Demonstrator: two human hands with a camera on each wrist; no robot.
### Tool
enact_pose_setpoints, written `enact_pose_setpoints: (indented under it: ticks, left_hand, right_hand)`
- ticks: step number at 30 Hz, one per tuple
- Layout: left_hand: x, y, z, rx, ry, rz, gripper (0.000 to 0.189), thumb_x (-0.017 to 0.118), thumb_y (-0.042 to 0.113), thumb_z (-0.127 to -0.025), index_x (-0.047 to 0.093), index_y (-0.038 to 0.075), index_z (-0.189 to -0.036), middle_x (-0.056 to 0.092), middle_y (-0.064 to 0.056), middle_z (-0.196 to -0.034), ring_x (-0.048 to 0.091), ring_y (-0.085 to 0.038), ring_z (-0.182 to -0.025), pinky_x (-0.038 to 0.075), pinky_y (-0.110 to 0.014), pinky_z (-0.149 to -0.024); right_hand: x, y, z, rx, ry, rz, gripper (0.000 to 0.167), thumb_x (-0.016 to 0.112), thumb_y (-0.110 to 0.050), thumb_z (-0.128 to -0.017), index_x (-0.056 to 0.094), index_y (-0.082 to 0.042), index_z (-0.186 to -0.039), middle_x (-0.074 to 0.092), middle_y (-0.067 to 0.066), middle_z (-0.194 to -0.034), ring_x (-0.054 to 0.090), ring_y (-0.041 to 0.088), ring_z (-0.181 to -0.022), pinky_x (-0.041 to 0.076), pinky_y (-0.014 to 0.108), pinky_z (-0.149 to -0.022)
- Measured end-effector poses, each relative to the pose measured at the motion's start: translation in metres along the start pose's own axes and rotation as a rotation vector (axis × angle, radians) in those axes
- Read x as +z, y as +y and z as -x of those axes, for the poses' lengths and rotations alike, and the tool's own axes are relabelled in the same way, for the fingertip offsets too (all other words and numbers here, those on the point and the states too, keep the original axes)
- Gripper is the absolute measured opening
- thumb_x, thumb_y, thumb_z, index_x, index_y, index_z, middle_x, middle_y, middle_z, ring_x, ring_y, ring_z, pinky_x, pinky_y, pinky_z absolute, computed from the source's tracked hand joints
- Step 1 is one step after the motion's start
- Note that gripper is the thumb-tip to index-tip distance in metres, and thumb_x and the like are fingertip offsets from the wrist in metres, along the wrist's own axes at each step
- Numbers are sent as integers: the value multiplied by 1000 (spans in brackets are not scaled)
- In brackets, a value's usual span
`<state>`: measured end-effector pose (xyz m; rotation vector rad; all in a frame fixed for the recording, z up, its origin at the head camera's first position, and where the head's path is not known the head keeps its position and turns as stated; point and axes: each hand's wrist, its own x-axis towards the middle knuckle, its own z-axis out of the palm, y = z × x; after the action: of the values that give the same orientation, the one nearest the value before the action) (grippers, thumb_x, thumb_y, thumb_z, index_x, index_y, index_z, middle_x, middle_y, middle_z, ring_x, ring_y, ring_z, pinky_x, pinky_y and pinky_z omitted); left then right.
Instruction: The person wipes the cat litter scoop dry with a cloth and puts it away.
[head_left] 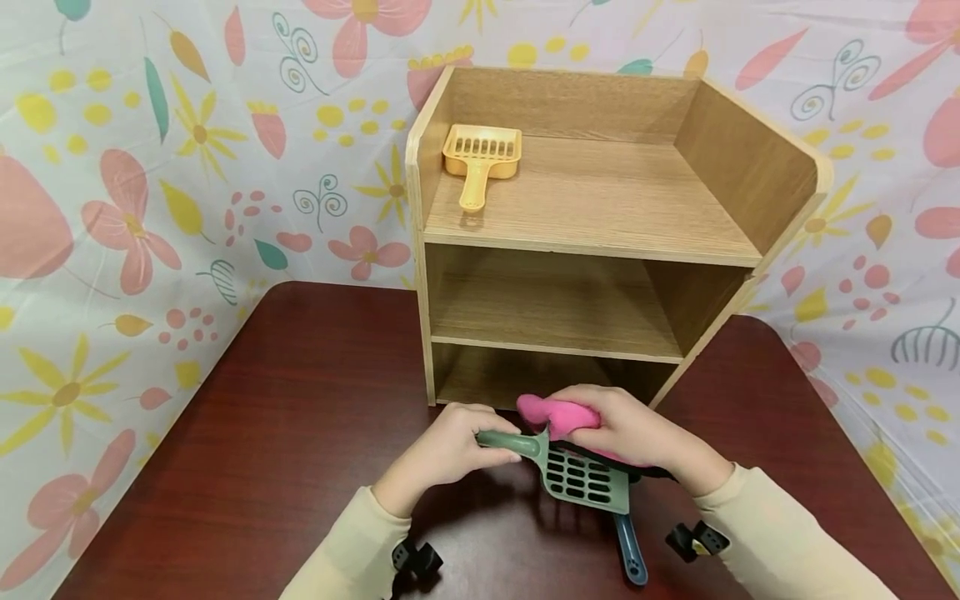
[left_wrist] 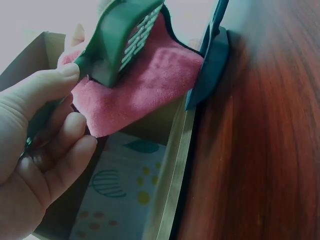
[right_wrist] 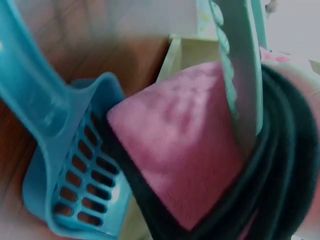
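Gripping the green scoop [head_left: 574,477] by its handle, the left hand [head_left: 456,446] is curling round it in front of the wooden shelf [head_left: 600,192]. Right hand [head_left: 626,425] is clutching a pink cloth [head_left: 557,414] on the scoop's far side; blur's swallowing those fingers in the right wrist view. From the head view, the green one's mostly hiding a blue scoop [head_left: 632,552], but the right wrist cam's showing its slotted pan. Only the head cam's catching the yellow scoop [head_left: 478,160], far left up top.
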<state>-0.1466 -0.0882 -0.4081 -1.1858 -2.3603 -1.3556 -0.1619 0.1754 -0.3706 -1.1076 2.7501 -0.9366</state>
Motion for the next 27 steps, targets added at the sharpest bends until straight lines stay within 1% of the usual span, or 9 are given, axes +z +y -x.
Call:
enact_pose_setpoints:
  ticks: [3, 7, 9, 13, 17, 21, 23, 24, 27]
  left_hand:
    - [1, 1, -1, 22, 11, -36, 19, 81, 14, -72, 75, 11, -89, 69, 2, -79, 53, 1, -69, 45, -9, -60]
    - [-2, 0, -2, 23, 25, -98, 20, 81, 18, -73, 74, 11, -90, 68, 3, -79, 54, -1, -69, 45, -10, -61]
    - [-4, 0, -2, 11, 27, -110, 21, 80, 20, -74, 74, 11, -91, 68, 2, -80, 55, -3, -69, 45, -11, -62]
    - [-8, -2, -1, 16, 42, -123, 22, 80, 20, -75, 74, 10, -93, 68, 1, -81, 56, -5, -70, 46, -11, -63]
    - [-8, -5, 0, 39, 75, -124, 22, 80, 17, -74, 73, 9, -93, 68, 1, -80, 56, -5, -69, 45, -11, -63]
    - [-7, -6, 0, 70, 104, -125, 21, 80, 17, -74, 73, 9, -93, 67, 1, -80, 56, -4, -69, 45, -10, -63]
    - [-5, -7, 0, 86, 121, -125, 21, 80, 17, -74, 73, 9, -92, 67, 1, -80, 57, -5, -69, 45, -10, -63]
    - [-5, -7, 0, 97, 133, -130, 21, 80, 16, -74, 73, 8, -92, 67, 1, -79, 57, -5, -69, 45, -9, -63]
    - [-3, -8, 1, 118, 173, -134, 20, 80, 15, -74, 73, 7, -92, 67, 0, -79, 58, -6, -68, 46, -10, -63]
  right_hand:
    - [0, -2, -1, -9, 1, 24, 40, 69, -6, -79, 63, -22, -116, 65, -8, -99, 52, 4, -77, 46, 21, -65]
    - [-2, 1, 2, 41, 38, 48, 42, 68, -4, -78, 63, -22, -115, 64, -7, -96, 51, 5, -73, 45, 20, -61]
    - [-3, 4, 6, 69, 65, 55, 42, 68, -5, -77, 63, -22, -115, 65, -7, -96, 51, 4, -71, 45, 20, -60]
    - [-6, 11, 15, 112, 124, 46, 41, 67, -4, -78, 63, -21, -115, 65, -6, -92, 52, 4, -70, 45, 21, -60]
    - [-8, 16, 26, 153, 208, 29, 40, 68, -3, -78, 63, -19, -114, 65, -4, -88, 52, 4, -69, 45, 21, -60]
    - [-2, 17, 35, 226, 318, 8, 38, 71, -6, -79, 63, -16, -115, 65, 0, -91, 52, 4, -73, 45, 21, -63]
    - [4, 15, 38, 294, 381, -49, 37, 71, -9, -81, 62, -13, -116, 65, 1, -91, 53, 3, -74, 47, 20, -63]
    - [8, 14, 40, 339, 412, -103, 36, 71, -10, -82, 62, -12, -116, 64, 0, -91, 54, 2, -74, 48, 20, -63]
    - [18, 8, 41, 482, 509, -345, 32, 69, -14, -85, 59, -10, -116, 63, -7, -88, 57, 1, -73, 51, 20, -62]
